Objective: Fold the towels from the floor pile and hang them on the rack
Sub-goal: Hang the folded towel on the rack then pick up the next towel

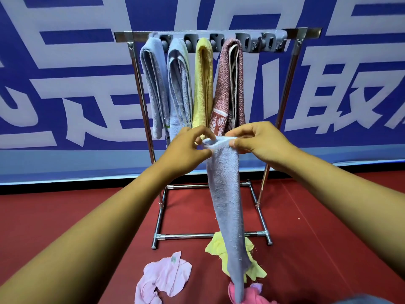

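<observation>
A long light-blue towel [226,194] hangs down from both hands in front of the rack. My left hand [187,150] pinches its top edge on the left, and my right hand [257,139] pinches the same edge on the right, close together. The metal rack [140,88] stands behind, its grey hook bar [258,41] across the top. Several folded towels hang there: two blue [153,84] [179,84], a yellow one [203,84] and a reddish one [230,84]. On the floor lie a pale pink towel [162,277], a yellow towel [219,249] and a bright pink towel [252,295].
The red floor [317,238] spreads around the rack's base frame [197,235]. A blue wall banner with large white characters [65,84] stands right behind the rack. The right part of the hook bar carries no towel.
</observation>
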A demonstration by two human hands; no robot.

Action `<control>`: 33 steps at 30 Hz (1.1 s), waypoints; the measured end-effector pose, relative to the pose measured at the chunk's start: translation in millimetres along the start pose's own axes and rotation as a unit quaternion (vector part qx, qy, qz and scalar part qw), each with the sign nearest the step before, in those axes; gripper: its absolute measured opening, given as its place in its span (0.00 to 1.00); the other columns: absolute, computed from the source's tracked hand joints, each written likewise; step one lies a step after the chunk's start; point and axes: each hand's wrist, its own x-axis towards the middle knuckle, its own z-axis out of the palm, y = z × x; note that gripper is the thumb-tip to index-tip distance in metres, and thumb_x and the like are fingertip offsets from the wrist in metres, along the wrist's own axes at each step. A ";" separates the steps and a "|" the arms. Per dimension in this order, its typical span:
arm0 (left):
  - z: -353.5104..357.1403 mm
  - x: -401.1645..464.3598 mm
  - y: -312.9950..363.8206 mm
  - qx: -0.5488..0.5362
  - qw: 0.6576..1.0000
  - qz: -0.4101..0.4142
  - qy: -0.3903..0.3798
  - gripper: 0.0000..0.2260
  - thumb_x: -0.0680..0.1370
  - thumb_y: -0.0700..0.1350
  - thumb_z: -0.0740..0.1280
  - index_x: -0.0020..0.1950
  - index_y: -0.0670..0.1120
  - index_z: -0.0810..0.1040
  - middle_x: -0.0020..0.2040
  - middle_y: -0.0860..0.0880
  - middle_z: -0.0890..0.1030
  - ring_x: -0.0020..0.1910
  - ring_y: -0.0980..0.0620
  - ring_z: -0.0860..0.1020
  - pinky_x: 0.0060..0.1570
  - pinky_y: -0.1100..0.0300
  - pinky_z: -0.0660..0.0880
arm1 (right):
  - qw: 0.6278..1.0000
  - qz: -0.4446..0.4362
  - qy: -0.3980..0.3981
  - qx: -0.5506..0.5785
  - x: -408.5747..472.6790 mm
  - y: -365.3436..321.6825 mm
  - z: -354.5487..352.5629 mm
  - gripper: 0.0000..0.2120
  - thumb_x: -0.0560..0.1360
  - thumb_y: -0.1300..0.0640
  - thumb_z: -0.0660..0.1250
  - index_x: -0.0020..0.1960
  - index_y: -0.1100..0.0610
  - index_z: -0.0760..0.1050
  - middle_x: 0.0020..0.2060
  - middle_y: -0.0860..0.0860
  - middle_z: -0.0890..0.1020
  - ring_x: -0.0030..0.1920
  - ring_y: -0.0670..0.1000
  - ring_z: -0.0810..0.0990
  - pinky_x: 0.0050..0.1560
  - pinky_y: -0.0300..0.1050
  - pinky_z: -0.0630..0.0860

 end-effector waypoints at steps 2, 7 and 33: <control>-2.2 -1.0 -8.0 0.028 0.999 0.001 -0.026 0.15 0.73 0.42 0.72 0.50 0.61 0.76 0.52 0.47 0.70 0.53 0.52 0.70 0.56 0.57 0.68 | 1.000 -0.003 0.000 0.004 0.2 0.8 -1.3 0.10 0.73 0.70 0.67 0.54 0.66 0.80 0.47 0.63 0.83 0.41 0.50 0.81 0.41 0.35 0.79; -3.5 1.8 -14.3 0.081 0.995 0.017 -0.053 0.12 0.74 0.45 0.72 0.52 0.60 0.77 0.57 0.48 0.68 0.61 0.47 0.68 0.63 0.53 0.67 | 1.000 -0.007 -0.002 0.018 0.5 -0.6 -2.6 0.09 0.73 0.72 0.67 0.52 0.66 0.79 0.47 0.64 0.82 0.42 0.52 0.80 0.45 0.38 0.80; -29.4 18.4 15.2 0.025 0.998 0.054 0.015 0.08 0.76 0.44 0.71 0.49 0.44 0.74 0.46 0.41 0.80 0.43 0.41 0.81 0.43 0.48 0.79 | 0.994 -0.062 0.009 -0.087 5.3 -22.4 -23.9 0.08 0.76 0.69 0.65 0.54 0.64 0.79 0.43 0.63 0.82 0.39 0.52 0.80 0.37 0.40 0.81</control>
